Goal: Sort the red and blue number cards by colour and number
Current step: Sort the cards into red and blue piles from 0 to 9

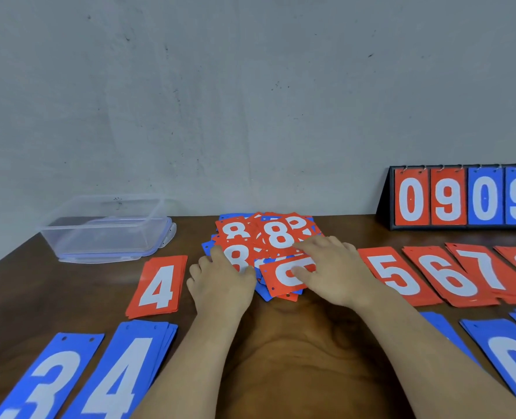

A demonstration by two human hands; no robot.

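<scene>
A loose heap of red and blue number cards [276,237] lies mid-table by the wall, with red 8s on top. My left hand [220,281] rests flat on the heap's left side, over a red 8. My right hand [335,267] lies on the heap's right side, its fingers pressing a sideways red card [281,278]. Sorted red stacks lie around: a 4 [158,285] on the left, then 5 [397,275], 6 [449,275] and 7 [483,269] on the right. Blue stacks 3 [49,379] and 4 [120,370] lie front left, and a blue 6 [511,355] front right.
A clear plastic box [108,228] sits on its lid at the back left. A flip scoreboard [465,198] showing 0 9 0 9 stands back right against the grey wall. The wooden table [296,352] shows between my forearms.
</scene>
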